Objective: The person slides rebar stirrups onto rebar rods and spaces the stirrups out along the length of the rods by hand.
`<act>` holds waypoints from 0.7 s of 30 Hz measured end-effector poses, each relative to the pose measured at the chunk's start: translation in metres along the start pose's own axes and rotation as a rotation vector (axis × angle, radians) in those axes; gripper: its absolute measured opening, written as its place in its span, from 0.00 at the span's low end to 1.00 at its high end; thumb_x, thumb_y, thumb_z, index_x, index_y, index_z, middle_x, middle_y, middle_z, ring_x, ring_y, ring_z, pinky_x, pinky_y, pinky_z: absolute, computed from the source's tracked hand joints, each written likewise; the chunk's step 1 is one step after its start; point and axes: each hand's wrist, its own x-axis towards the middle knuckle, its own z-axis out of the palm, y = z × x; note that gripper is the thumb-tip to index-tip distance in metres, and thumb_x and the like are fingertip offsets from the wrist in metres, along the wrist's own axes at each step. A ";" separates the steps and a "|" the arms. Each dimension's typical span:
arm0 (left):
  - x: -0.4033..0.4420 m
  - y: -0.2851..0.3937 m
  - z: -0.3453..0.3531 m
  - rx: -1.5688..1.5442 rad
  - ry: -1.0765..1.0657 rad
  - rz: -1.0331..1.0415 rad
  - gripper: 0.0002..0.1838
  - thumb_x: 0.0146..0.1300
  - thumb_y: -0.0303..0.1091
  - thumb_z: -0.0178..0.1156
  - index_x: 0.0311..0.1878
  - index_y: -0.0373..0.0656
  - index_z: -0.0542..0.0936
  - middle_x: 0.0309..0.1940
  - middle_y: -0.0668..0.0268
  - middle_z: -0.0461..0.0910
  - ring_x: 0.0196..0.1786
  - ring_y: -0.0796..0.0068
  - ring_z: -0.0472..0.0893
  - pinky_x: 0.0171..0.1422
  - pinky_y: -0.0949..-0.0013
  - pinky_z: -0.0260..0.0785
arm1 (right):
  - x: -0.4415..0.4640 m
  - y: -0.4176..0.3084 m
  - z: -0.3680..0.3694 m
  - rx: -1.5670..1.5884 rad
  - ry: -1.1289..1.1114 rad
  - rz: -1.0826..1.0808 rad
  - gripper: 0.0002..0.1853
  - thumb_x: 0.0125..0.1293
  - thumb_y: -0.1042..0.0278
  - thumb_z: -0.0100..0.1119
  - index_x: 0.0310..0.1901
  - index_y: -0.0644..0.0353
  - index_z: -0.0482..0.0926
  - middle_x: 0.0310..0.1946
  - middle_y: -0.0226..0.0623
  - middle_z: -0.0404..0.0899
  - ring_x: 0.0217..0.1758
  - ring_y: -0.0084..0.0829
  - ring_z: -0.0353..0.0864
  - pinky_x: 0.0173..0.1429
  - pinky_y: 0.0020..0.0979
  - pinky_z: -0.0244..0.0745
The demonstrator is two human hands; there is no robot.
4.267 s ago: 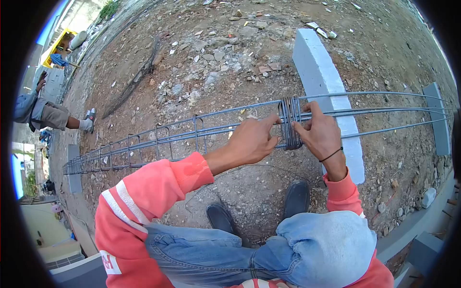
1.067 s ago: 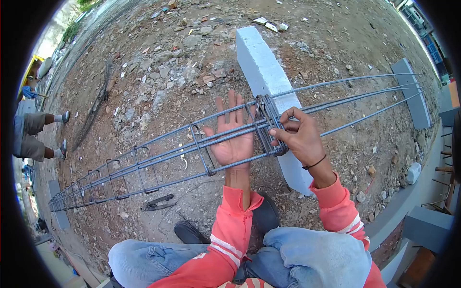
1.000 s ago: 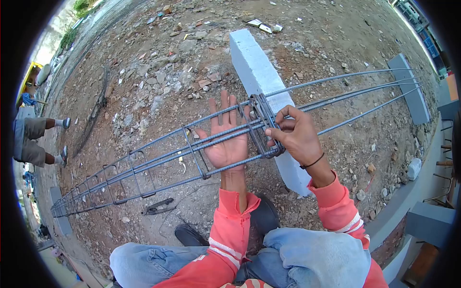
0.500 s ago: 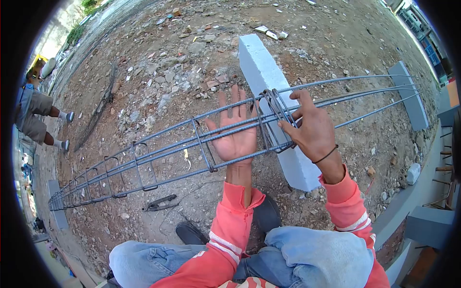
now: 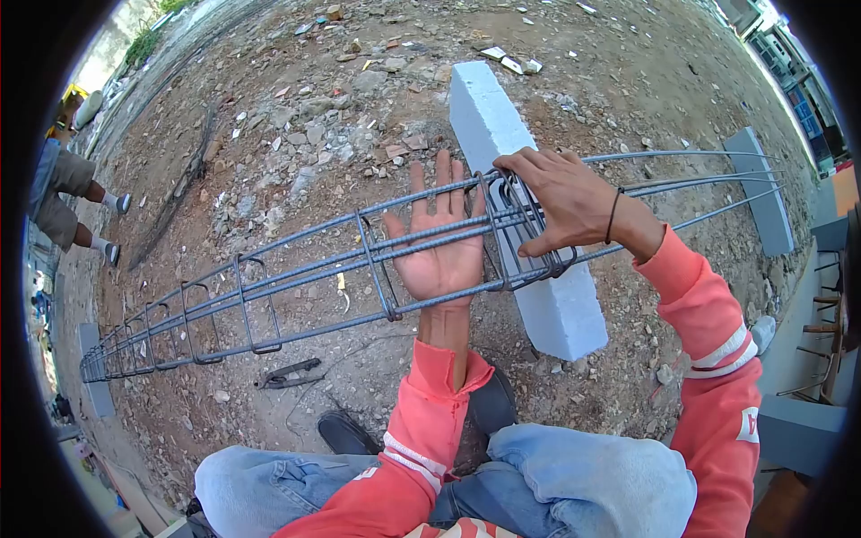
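A long rebar cage [image 5: 336, 328] of ribbed steel bars with square wire stirrups crosses in front of me. Its near part lies over a pale block [image 5: 567, 318]. My left hand [image 5: 439, 273] is palm up beneath the bars, fingers stretched out, holding nothing. Several stirrups [image 5: 513, 211] are bunched together on the bars above the block. My right hand [image 5: 574, 199] grips this bunch from its right side, fingers over the top bar and thumb at the lower part. The undersides of its fingers are partly hidden.
Grey blocks stand under the bars at the far right [image 5: 767, 215] and far left [image 5: 97, 394]. A dark pincer-like tool [image 5: 291, 373] lies on the rubble-strewn ground. Another person's legs [image 5: 72, 197] are at the left. A dark branch-like strip [image 5: 175, 197] lies near them. Chairs [image 5: 823, 336] stand at the right.
My right hand has closed from a loose pose onto the bunched stirrups, its forearm swinging out to the right. My left hand stays flat under the bars. The view has shifted slightly.
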 end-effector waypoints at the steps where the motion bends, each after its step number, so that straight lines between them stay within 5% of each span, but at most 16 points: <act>1: 0.000 -0.001 0.001 0.002 -0.002 0.001 0.42 0.75 0.64 0.44 0.82 0.50 0.48 0.83 0.54 0.46 0.84 0.55 0.47 0.84 0.38 0.39 | -0.001 -0.001 0.000 -0.019 -0.001 0.020 0.54 0.40 0.47 0.76 0.70 0.60 0.65 0.60 0.45 0.74 0.65 0.48 0.75 0.67 0.51 0.68; 4: -0.001 -0.001 0.005 0.017 -0.003 0.001 0.42 0.76 0.64 0.41 0.83 0.49 0.48 0.83 0.53 0.45 0.84 0.54 0.46 0.84 0.37 0.38 | 0.002 -0.011 0.022 -0.037 0.295 -0.034 0.44 0.43 0.59 0.70 0.67 0.60 0.68 0.56 0.42 0.76 0.62 0.47 0.77 0.66 0.51 0.68; 8: -0.001 -0.002 0.008 0.003 0.012 0.002 0.41 0.77 0.63 0.37 0.83 0.47 0.47 0.83 0.51 0.43 0.84 0.52 0.45 0.84 0.35 0.37 | 0.011 -0.028 0.026 -0.142 0.210 0.070 0.30 0.46 0.66 0.70 0.55 0.60 0.75 0.51 0.38 0.77 0.59 0.42 0.78 0.63 0.56 0.68; 12: -0.001 -0.001 0.012 0.068 0.013 -0.009 0.42 0.74 0.63 0.46 0.82 0.50 0.49 0.83 0.53 0.47 0.84 0.54 0.46 0.84 0.37 0.39 | 0.007 -0.041 0.009 -0.213 0.106 0.195 0.33 0.43 0.72 0.68 0.57 0.58 0.75 0.50 0.37 0.77 0.61 0.43 0.76 0.64 0.52 0.66; 21: 0.000 -0.001 0.020 0.088 0.012 -0.007 0.43 0.73 0.64 0.48 0.82 0.51 0.50 0.82 0.54 0.47 0.84 0.55 0.46 0.84 0.37 0.40 | -0.019 -0.003 0.003 -0.393 0.111 0.336 0.29 0.44 0.71 0.73 0.52 0.61 0.77 0.52 0.41 0.76 0.64 0.46 0.75 0.61 0.62 0.65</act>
